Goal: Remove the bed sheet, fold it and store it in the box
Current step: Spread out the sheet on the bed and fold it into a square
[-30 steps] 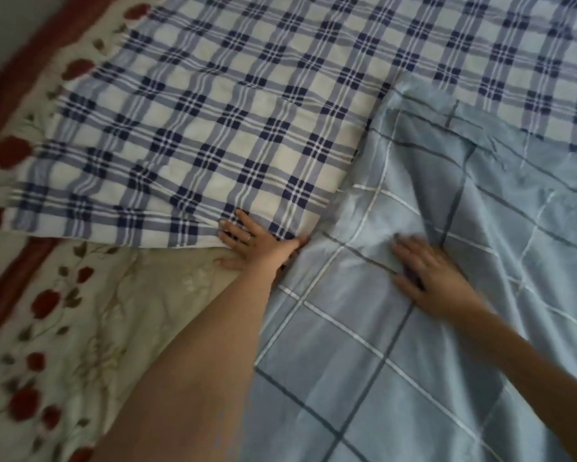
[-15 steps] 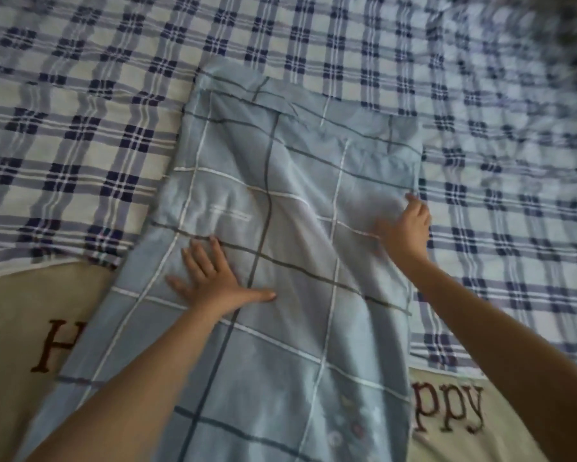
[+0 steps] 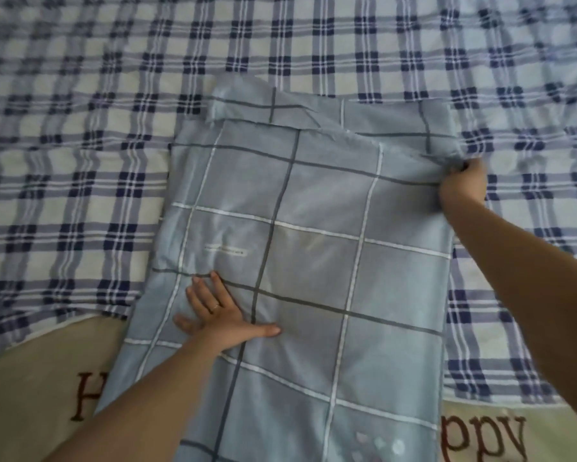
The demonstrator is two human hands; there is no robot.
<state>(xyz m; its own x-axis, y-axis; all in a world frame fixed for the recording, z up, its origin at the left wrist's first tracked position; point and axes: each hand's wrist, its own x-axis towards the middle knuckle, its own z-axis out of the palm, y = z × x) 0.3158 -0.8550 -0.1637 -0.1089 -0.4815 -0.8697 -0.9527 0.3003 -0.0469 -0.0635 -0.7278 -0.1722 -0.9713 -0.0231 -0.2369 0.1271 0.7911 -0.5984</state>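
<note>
Since half a second ago: your right hand (image 3: 462, 188) has gone from lying on the right edge of the bed sheet (image 3: 313, 211) to a spot nearer its far right corner, and it now grips the fabric there. Your left hand (image 3: 223, 315) has stayed pressed on the sheet's near left part.

Pose: left palm down, fingers straight and spread, thumb out to the right, grasping nothing; a ring (image 3: 215, 307) is on one finger. Right fingers are curled round the bunched edge.

Sheet: grey-blue with dark and white grid lines, folded into a long panel with a narrower layer showing at the far end. It lies on the plaid cover (image 3: 80, 145), with its near end over the beige lettered cloth (image 3: 30, 395).
</note>
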